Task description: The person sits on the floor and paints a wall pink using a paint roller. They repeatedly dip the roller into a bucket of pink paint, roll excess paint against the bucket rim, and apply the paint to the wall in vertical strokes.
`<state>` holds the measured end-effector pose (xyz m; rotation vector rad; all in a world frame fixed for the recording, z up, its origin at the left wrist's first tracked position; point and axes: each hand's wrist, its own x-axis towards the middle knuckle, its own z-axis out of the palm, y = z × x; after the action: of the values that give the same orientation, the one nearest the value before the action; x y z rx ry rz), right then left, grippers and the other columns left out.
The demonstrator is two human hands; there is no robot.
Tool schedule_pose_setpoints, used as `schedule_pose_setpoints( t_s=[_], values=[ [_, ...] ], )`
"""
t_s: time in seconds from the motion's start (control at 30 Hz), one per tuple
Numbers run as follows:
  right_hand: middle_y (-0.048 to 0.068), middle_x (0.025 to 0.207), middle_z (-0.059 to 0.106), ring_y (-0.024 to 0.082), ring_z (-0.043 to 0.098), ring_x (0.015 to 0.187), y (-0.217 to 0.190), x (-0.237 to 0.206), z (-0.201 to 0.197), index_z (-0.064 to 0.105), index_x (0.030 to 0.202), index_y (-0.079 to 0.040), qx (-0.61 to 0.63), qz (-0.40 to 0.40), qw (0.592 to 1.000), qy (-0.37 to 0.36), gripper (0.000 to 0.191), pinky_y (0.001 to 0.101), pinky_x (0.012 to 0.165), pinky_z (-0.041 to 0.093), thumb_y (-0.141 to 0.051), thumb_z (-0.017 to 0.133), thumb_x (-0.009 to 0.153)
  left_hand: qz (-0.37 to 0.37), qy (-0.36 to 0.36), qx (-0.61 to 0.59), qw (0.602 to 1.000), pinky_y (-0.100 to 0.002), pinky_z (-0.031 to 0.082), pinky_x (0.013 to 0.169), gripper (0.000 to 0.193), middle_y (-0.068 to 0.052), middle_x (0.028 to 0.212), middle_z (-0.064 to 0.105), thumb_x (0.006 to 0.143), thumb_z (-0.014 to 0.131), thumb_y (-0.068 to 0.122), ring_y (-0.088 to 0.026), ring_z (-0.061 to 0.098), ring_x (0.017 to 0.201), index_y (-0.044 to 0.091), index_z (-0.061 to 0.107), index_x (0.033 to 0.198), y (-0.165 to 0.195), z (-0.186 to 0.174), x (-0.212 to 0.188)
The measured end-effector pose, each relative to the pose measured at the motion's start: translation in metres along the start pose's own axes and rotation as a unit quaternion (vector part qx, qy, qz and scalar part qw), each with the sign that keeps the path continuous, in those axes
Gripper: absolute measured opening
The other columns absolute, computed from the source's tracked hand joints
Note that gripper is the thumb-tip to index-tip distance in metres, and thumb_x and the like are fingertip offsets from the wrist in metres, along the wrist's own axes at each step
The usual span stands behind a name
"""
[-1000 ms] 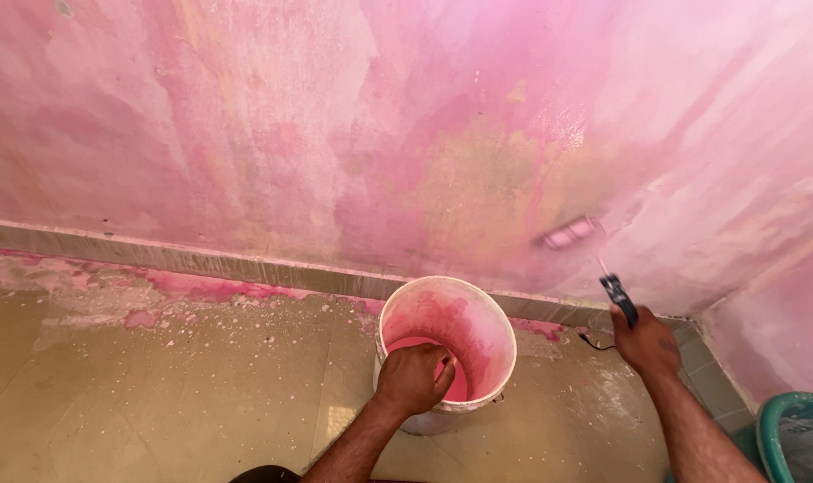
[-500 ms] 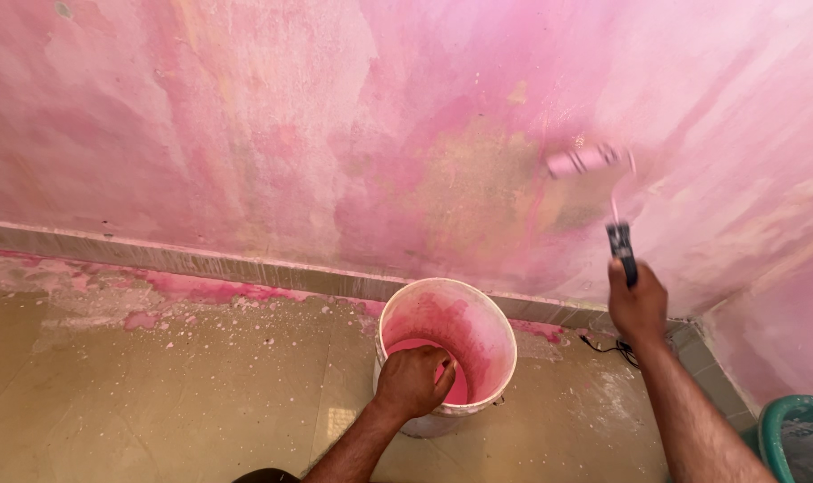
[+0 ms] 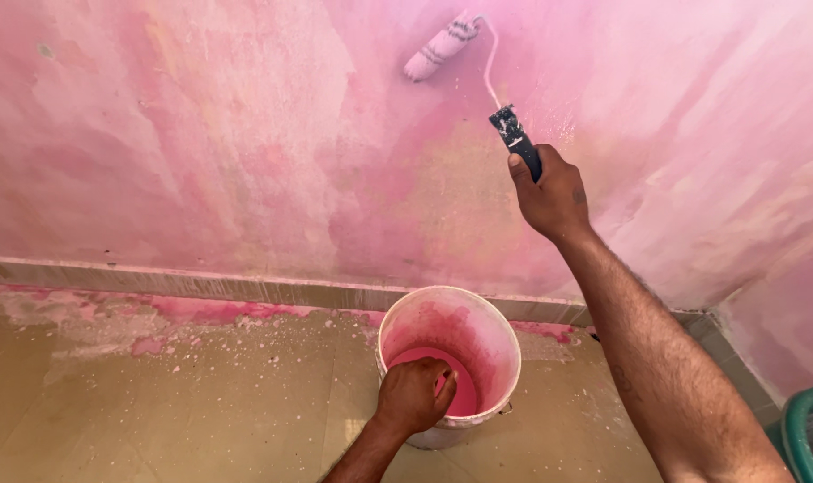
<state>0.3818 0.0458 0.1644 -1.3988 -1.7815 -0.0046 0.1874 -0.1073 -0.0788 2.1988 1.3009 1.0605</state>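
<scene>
- A paint roller (image 3: 442, 45) is held up against the pink wall (image 3: 200, 134); its sleeve, pale with dark stripes, is pressed to the wall high up and is tilted, with its right end higher.
- The roller's dark, paint-flecked handle (image 3: 516, 139) is gripped by the right hand (image 3: 551, 195), whose fingers are closed around it, with the arm stretched up and forward.
- A thin bent wire frame is seen between the handle and the sleeve.
- A white bucket (image 3: 496, 353) is stood on the floor (image 3: 156, 402) just beside the foot of the wall; its inside is smeared pink, and pink paint is pooled at the bottom.
- The near rim of the bucket is clasped by the left hand (image 3: 415, 394), with the fingers curled over the rim and into the bucket.
- The two hands are kept well apart, one high on the wall and one low at the bucket.
- A tiled skirting (image 3: 200, 286) is run along the base of the wall, and the floor beside it is spattered with pink.
- Part of a green tub (image 3: 795, 429) is seen at the lower right edge.
</scene>
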Motion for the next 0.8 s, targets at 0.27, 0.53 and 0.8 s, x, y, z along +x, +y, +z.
schedule_pose_setpoints(
  t_s=[0.27, 0.53, 0.8],
  values=[
    [0.018, 0.074, 0.066, 0.040, 0.067, 0.072, 0.027, 0.009, -0.011, 0.064, 0.107, -0.003, -0.076, -0.029, 0.997, -0.020, 0.054, 0.0512, 0.064, 0.050, -0.056, 0.053, 0.106, 0.002, 0.004, -0.001, 1.000, -0.046, 0.053, 0.060, 0.025, -0.013, 0.078, 0.070, 0.096, 0.063, 0.030, -0.033, 0.067, 0.065, 0.007, 0.072, 0.088, 0.000, -0.001, -0.002],
    [0.021, 0.077, 0.068, 0.044, 0.068, 0.076, 0.032, 0.002, -0.027, 0.061, 0.110, -0.003, -0.161, 0.026, 0.985, -0.056, 0.054, 0.0562, 0.066, 0.050, -0.055, 0.049, 0.108, 0.001, 0.001, 0.010, 1.000, -0.047, 0.052, 0.059, 0.025, -0.013, 0.075, 0.068, 0.096, 0.062, 0.029, -0.033, 0.066, 0.064, 0.007, 0.071, 0.087, 0.000, -0.003, -0.003],
    [0.021, 0.080, 0.069, 0.044, 0.069, 0.080, 0.079, -0.018, -0.047, 0.063, 0.114, -0.005, -0.175, 0.076, 0.979, -0.072, 0.056, 0.0556, 0.069, 0.051, -0.059, 0.049, 0.107, 0.004, 0.005, 0.012, 1.000, -0.048, 0.053, 0.060, 0.025, -0.014, 0.077, 0.068, 0.095, 0.063, 0.029, -0.034, 0.066, 0.065, 0.007, 0.072, 0.087, -0.002, -0.001, -0.001]
  ],
)
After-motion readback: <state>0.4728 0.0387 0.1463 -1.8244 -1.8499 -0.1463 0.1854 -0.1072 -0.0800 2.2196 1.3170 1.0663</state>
